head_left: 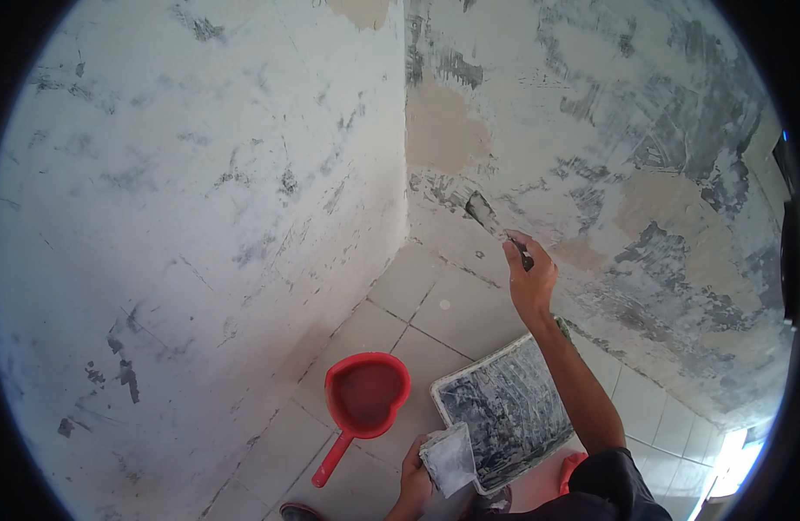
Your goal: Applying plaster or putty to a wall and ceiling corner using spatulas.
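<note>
At the lower edge, a dark shoe [301, 514] is mostly cut off. Beside it the left hand [415, 478] is closed on a flat, squarish, putty-whitened scraper [450, 460], whose broad face extends rightward from the fingers; its grip is hidden, and the wrist runs out of view. A red object [572, 471], half covered by the black sleeve [621, 478], is too hidden to identify.

Next lies a shallow rectangular tray [513, 404], dark inside and smeared with white, its long axis slanting from lower left to upper right; the scraper overlaps its left side and the right forearm crosses its right side. Left of it, a red plastic heart-shaped dipper [367, 395] rests on pale floor tiles [400, 295], handle toward the lower left.

Farther off, the right hand [532, 269] is curled around the black handle of a narrow putty knife [487, 213], partly covering it. The knife points up and left, its long axis diagonal, its blade at the patchy grey-white wall [574, 130] near the corner; I cannot tell whether they touch.
</note>
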Demonstrator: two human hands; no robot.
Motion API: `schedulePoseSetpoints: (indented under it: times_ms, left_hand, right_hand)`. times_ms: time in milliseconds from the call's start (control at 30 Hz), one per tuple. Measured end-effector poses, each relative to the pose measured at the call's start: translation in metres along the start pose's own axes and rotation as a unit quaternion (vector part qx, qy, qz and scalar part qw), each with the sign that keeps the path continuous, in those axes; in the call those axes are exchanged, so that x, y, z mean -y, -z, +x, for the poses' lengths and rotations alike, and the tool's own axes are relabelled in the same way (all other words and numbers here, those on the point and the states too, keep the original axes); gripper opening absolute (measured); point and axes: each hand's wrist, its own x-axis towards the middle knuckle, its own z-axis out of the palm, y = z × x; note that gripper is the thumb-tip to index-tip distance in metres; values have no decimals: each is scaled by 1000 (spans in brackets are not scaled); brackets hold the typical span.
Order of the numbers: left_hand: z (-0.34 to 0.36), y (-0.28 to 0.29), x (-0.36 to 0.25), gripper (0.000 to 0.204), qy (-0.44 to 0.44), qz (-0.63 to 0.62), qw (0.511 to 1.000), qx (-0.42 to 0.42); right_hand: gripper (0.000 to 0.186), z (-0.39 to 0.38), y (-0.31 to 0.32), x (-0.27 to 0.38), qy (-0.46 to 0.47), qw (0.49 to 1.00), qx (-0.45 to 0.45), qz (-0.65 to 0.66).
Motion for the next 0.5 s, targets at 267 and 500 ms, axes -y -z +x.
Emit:
schedulePoseSetpoints:
  times_ms: [267, 500]
  left_hand:
    - [26, -21, 0, 43, 82, -136, 986, -44]
    - [44, -68, -9, 49, 91, -131, 987, 26]
  right_hand:
    - [44, -108, 103, 21, -348, 812, 205, 422]
    - [34, -152, 142, 29, -378, 791, 292, 382]
